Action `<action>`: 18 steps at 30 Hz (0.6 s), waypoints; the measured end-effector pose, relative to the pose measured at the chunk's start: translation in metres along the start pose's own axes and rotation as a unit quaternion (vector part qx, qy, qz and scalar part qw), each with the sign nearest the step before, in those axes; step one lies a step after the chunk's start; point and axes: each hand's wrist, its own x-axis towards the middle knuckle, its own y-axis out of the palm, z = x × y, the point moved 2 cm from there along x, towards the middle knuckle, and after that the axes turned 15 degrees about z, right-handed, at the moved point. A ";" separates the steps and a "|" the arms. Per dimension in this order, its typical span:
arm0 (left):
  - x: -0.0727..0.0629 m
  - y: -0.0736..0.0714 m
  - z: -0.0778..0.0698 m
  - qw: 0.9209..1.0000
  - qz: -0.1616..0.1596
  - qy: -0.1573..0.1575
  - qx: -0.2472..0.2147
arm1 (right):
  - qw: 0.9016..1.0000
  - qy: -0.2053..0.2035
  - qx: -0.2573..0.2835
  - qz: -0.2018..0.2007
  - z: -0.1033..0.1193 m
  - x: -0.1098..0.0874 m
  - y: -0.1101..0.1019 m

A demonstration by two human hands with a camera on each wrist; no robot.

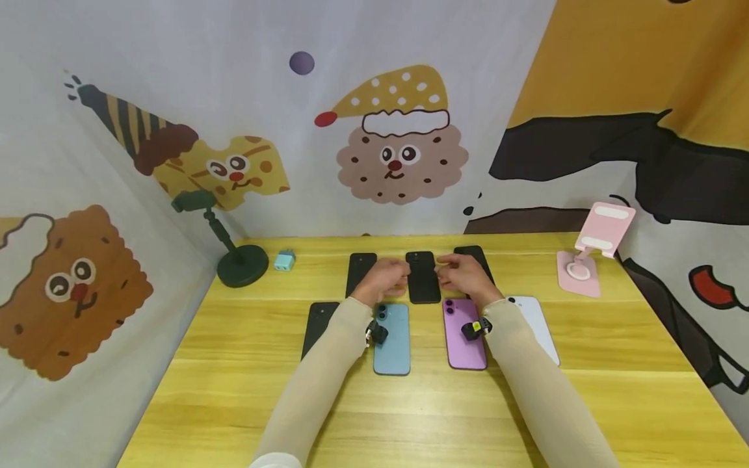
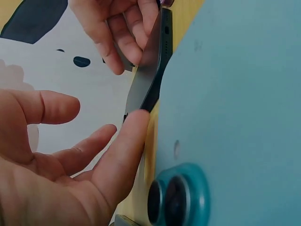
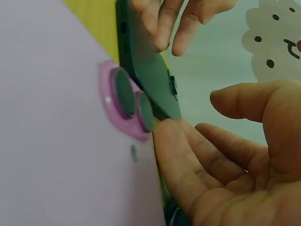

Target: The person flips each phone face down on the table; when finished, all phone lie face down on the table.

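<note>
A black phone (image 1: pixel 423 279) lies camera side up at the back middle of the table, between my two hands. My left hand (image 1: pixel 385 278) is at its left edge, thumb and fingers spread apart in the left wrist view; one finger appears to touch the phone's side. On the other edge is my right hand (image 1: pixel 464 275), its fingers loosely bent and a fingertip close against the phone in the right wrist view. Below the left hand lies a blue phone (image 1: pixel 393 344). A purple phone (image 1: pixel 465 351) lies below the right hand, partly covered by the wrist camera.
Other black phones (image 1: pixel 360 263) (image 1: pixel 475 255) (image 1: pixel 318 320) and a white phone (image 1: pixel 539 328) lie partly behind my arms. A dark green stand (image 1: pixel 242 265), a light blue charger (image 1: pixel 285 260) and a pink phone stand (image 1: pixel 605 229) are along the back. A printed cloth (image 1: pixel 328 208) hangs behind.
</note>
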 end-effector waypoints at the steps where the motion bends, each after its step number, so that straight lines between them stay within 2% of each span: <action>1: -0.001 0.000 0.000 1.000 0.001 0.003 0.005 | 1.000 0.001 0.000 -0.002 0.001 -0.001 -0.001; 6: -0.001 0.002 -0.004 1.000 -0.004 0.029 0.002 | 1.000 -0.005 0.009 -0.012 0.006 -0.006 -0.008; 10: 0.000 0.009 -0.010 0.999 -0.022 0.043 0.018 | 1.000 -0.010 -0.002 -0.016 0.010 -0.011 -0.015; 14: 0.005 0.019 -0.018 0.998 -0.014 0.059 0.031 | 1.000 -0.012 -0.004 -0.028 0.010 -0.017 -0.025; 18: 0.013 0.033 -0.023 0.998 0.001 0.063 0.022 | 0.999 -0.024 -0.005 -0.040 0.007 -0.022 -0.035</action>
